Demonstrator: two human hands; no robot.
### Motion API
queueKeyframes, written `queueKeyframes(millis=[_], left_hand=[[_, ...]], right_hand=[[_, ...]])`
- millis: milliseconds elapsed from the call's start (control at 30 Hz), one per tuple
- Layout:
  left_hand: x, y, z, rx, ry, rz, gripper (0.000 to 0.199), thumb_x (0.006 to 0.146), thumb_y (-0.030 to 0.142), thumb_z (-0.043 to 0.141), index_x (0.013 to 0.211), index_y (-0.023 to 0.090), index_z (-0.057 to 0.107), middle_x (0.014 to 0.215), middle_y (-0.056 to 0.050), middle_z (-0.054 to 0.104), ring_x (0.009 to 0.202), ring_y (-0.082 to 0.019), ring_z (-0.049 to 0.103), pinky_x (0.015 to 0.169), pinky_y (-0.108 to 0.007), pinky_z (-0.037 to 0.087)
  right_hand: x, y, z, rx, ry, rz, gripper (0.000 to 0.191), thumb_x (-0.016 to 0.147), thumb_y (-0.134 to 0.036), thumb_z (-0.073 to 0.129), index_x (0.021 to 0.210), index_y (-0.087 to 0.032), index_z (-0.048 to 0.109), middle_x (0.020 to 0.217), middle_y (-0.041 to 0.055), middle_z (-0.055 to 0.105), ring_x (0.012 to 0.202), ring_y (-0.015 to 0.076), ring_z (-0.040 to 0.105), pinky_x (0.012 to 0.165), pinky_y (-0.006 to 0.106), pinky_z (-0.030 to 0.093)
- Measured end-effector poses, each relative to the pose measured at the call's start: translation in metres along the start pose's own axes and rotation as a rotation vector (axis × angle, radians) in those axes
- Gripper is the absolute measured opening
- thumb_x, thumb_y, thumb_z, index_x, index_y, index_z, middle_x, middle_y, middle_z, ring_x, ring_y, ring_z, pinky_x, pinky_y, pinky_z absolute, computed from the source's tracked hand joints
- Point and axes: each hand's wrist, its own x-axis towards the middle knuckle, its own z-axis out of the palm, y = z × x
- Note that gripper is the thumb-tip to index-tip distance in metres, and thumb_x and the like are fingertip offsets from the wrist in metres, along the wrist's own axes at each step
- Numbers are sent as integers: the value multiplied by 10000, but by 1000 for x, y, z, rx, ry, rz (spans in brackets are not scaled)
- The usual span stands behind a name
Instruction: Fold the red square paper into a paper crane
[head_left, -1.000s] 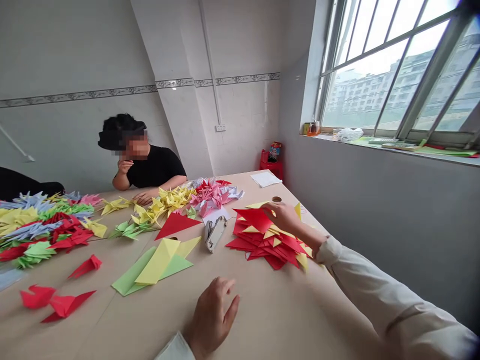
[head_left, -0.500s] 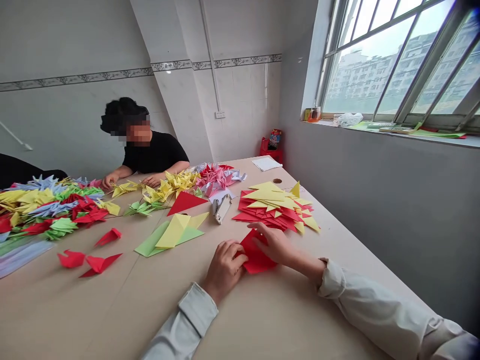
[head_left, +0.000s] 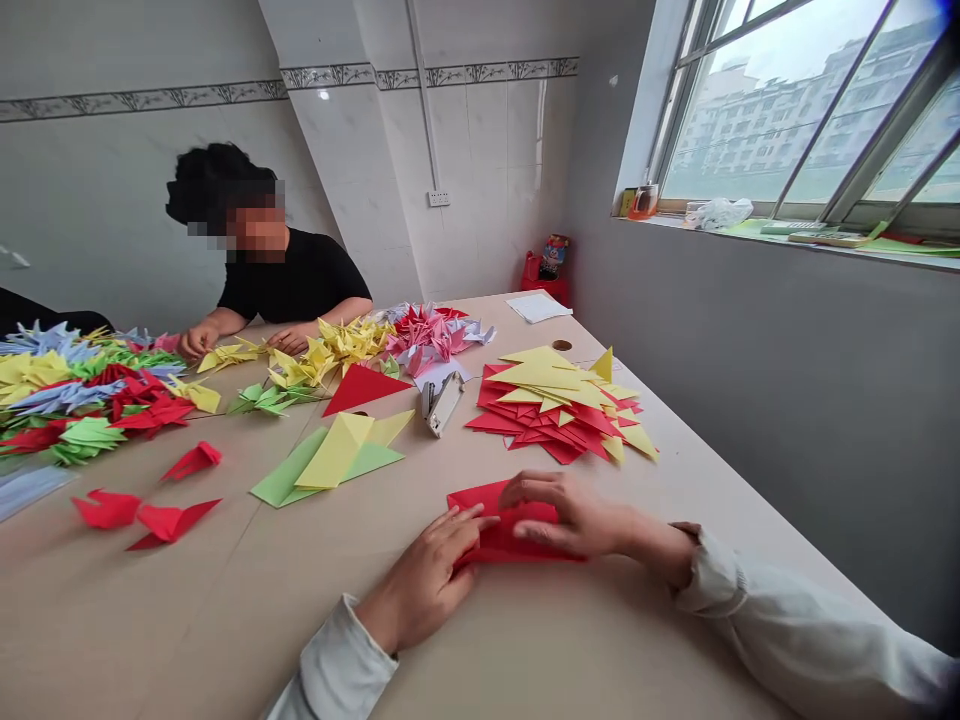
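A sheet of red folding paper (head_left: 498, 543) lies on the table in front of me, spread wide with creases in it. My left hand (head_left: 429, 572) rests at its left edge, fingers stretched out flat over the paper. Over the right part of the sheet is my right hand (head_left: 574, 515), its thumb and fingers apart; whether the fingertips press on it I cannot tell. Just beyond sits a pile of folded red and yellow papers (head_left: 559, 400). A stapler (head_left: 444, 403) stands to the left of that pile.
Yellow and green folded sheets (head_left: 334, 460) and red folded paper pieces (head_left: 169, 520) lie to the left. Heaps of paper cranes (head_left: 97, 395) cover the far left. A co-worker in black (head_left: 300, 275) sits across the table. A white paper (head_left: 538, 307) lies at the far end.
The red paper now lies opened out wider. My left hand has shifted left and flattened, and my right hand has moved slightly right and down. The view has tilted down a little.
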Motion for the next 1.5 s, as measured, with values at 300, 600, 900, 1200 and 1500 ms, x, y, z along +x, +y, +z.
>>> queueKeyframes(millis=[300, 600, 900, 1200, 1500], left_hand=[[-30, 9, -9, -122, -31, -114, 544, 788, 47, 534, 1276, 285, 564, 1372, -45, 559, 1291, -239, 485, 1076, -438, 403], [-24, 16, 7, -217, 363, -274, 554, 928, 207, 482, 1433, 232, 256, 1413, -174, 468, 1176, -244, 578, 886, -375, 546], [-22, 66, 39, 241, 63, 11, 767, 890, 504, 510, 1495, 143, 206, 1535, -145, 306, 1410, -326, 268, 1114, -505, 332], [-25, 64, 44, 153, -3, -44, 791, 895, 576, 444, 1510, 171, 155, 1567, -107, 224, 1437, -289, 200, 1148, -461, 272], [-26, 70, 44, 136, -46, -111, 749, 922, 599, 340, 1512, 182, 140, 1586, -71, 161, 1452, -255, 147, 1172, -451, 215]], right_hand=[[-13, -26, -4, 254, -284, 26, 374, 845, -299, 600, 1210, -218, 610, 1151, 83, 653, 1000, 216, 613, 876, 313, 470], [-6, 7, 5, 107, -10, 519, 248, 761, -281, 587, 614, -194, 407, 566, -58, 395, 521, 92, 341, 449, 228, 263], [-2, 3, 10, 27, -7, 515, 316, 805, -432, 552, 633, -190, 442, 587, -34, 475, 548, 108, 369, 484, 250, 283], [0, 4, 12, -86, -40, 474, 159, 755, -304, 576, 674, -184, 512, 630, -28, 513, 589, 121, 403, 534, 257, 307], [2, -2, 11, -125, -68, 512, 144, 759, -297, 559, 690, -181, 508, 644, -29, 505, 602, 127, 409, 543, 261, 307]])
